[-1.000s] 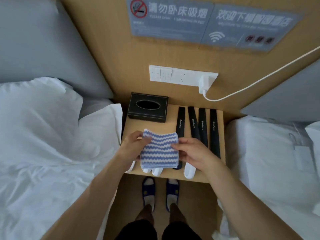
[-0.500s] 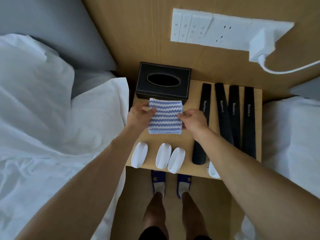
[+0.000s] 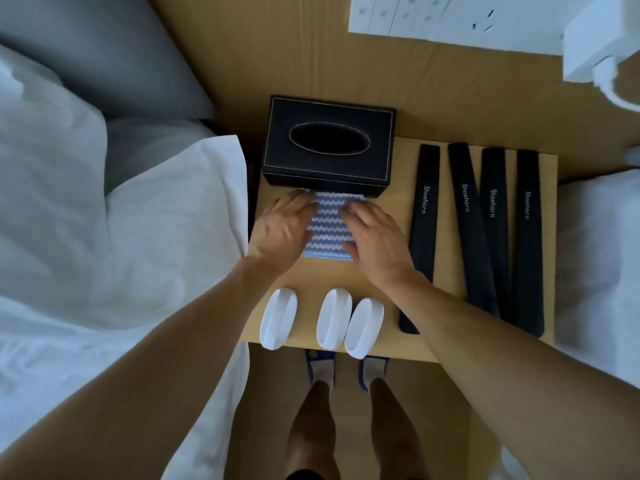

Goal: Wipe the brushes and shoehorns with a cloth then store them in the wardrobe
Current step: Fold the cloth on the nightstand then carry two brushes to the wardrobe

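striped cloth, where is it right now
In the head view the striped cloth lies flat on the bedside table, just in front of the black tissue box, pressed between the left hand and right hand.

black tissue box [image 3: 328, 147], white bedding [image 3: 104, 237] — nightstand [image 3: 381, 282]

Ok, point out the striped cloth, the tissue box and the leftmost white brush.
striped cloth [image 3: 328, 226]: head view, on the bare middle between the two hands.
tissue box [image 3: 377, 128]: head view, on its top face right of the oval opening.
leftmost white brush [image 3: 278, 318]: head view, on the middle of its white back.
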Motion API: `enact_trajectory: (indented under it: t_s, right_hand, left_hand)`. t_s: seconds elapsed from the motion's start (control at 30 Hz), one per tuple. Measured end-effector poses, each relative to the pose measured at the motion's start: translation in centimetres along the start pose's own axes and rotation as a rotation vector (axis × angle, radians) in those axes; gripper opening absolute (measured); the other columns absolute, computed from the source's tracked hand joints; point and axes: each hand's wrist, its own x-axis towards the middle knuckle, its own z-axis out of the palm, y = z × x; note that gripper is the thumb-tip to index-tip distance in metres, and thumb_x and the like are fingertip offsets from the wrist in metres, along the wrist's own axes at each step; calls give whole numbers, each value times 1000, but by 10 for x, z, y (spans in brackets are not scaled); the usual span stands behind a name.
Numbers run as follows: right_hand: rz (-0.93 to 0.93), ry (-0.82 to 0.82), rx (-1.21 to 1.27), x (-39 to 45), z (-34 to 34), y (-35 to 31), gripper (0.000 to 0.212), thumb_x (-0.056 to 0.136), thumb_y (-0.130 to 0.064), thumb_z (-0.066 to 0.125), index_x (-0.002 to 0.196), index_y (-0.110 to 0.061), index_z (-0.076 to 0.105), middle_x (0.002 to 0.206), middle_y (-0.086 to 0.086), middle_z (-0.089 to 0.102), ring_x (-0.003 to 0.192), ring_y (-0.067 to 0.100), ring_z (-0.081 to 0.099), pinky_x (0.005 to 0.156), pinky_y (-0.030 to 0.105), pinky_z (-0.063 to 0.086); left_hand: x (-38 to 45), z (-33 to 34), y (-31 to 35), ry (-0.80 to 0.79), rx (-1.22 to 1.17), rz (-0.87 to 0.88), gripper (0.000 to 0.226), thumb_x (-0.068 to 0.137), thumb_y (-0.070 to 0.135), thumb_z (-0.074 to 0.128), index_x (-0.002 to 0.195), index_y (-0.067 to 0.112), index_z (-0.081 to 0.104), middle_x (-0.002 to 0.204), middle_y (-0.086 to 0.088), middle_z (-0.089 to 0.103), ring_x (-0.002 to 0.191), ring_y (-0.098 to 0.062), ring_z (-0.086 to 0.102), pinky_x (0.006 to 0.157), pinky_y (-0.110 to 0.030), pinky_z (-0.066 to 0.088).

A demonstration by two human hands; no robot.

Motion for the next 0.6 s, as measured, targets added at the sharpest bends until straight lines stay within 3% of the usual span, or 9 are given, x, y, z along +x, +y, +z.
enact_trajectory:
  t_s: [0.1, 0.27, 0.37, 0.47, 0.53, 0.6]
  right_hand:
    - [24, -53, -34, 6, 4, 3, 66, 91, -27, 70, 149, -11, 42, 157, 6, 39, 145, 24, 34, 116, 38, 34]
    - [53, -105, 10, 9, -1, -5, 70, 88, -23, 74, 149, -9, 41, 157, 7, 37, 144, 23, 35, 117, 35, 32]
    - [111, -111, 63, 1, -15, -10, 64, 88, -20, 74, 145, -11, 46, 153, 9, 40, 139, 26, 41, 113, 38, 38]
    - [289, -14, 157, -23, -31, -18, 38, 89, -17, 72, 124, -10, 59, 126, 10, 55, 113, 26, 56, 86, 39, 52]
    - [405, 9, 229, -44, -37, -24, 22, 91, -16, 69, 111, -9, 60, 113, 8, 57, 94, 22, 58, 69, 33, 46]
    - [508, -11, 295, -67, -39, -31, 15, 93, -16, 66, 103, -10, 58, 106, 7, 59, 86, 20, 57, 66, 30, 41]
  left_hand:
    - [1, 6, -14, -77, 38, 35, 68, 77, 26, 80, 137, 8, 54, 145, -8, 51, 134, -28, 47, 115, -39, 31]
    - [3, 7, -16, -158, 131, 50, 75, 87, 38, 70, 148, 12, 38, 155, -5, 37, 143, -25, 34, 121, -39, 18]
    - [-4, -6, -8, -148, 59, 8, 71, 86, 34, 71, 146, 11, 41, 152, -8, 40, 139, -29, 39, 115, -42, 30]
    - [-24, -25, 4, -80, -88, -121, 56, 83, 24, 76, 132, 9, 56, 132, -13, 56, 118, -34, 55, 97, -44, 47]
    - [-44, -34, 14, -20, -164, -222, 44, 81, 21, 77, 121, 8, 63, 116, -12, 62, 106, -32, 60, 85, -42, 51]
    - [-66, -42, 23, -18, -191, -324, 38, 82, 24, 77, 116, 11, 64, 111, -8, 64, 102, -28, 62, 81, -40, 54]
